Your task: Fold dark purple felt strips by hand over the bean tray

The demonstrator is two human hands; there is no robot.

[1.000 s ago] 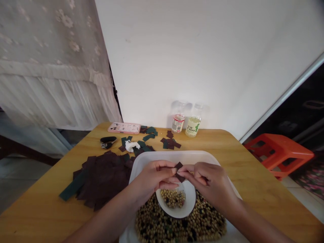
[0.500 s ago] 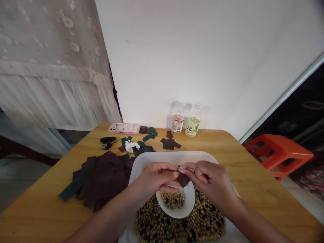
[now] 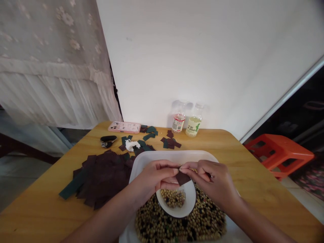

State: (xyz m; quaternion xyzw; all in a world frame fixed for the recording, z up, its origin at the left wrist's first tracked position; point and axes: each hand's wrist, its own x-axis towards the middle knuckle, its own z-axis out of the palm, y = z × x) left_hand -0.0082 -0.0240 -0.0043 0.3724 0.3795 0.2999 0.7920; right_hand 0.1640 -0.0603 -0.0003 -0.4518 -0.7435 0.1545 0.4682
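Between my hands, over a white bowl [image 3: 188, 205], hangs a small dark brown flat piece [image 3: 183, 179] with straight edges. My left hand [image 3: 162, 174] pinches its upper edge between thumb and fingers. From the other side my right hand [image 3: 212, 175] grips the same edge, its fingertips nearly meeting the left ones. Small round tan beads or seeds [image 3: 173, 198] lie in the bowl. Under it, a white tray [image 3: 174, 155] holds many more tan ones mixed with dark ones [image 3: 182, 229].
A heap of dark brown pieces [image 3: 106, 179] with a green strip [image 3: 73, 185] covers the table's left side. Behind lie scattered scraps [image 3: 172, 143], crumpled white tissue [image 3: 132, 145], keys [image 3: 108, 141] and a pink-cased phone [image 3: 124, 127]. Two bottles [image 3: 193, 125] stand by the wall. An orange stool [image 3: 280, 152] is right.
The dark brown piece has turned slightly, with its lower corner shifted left, between my fingertips. Both hands stay almost in place.
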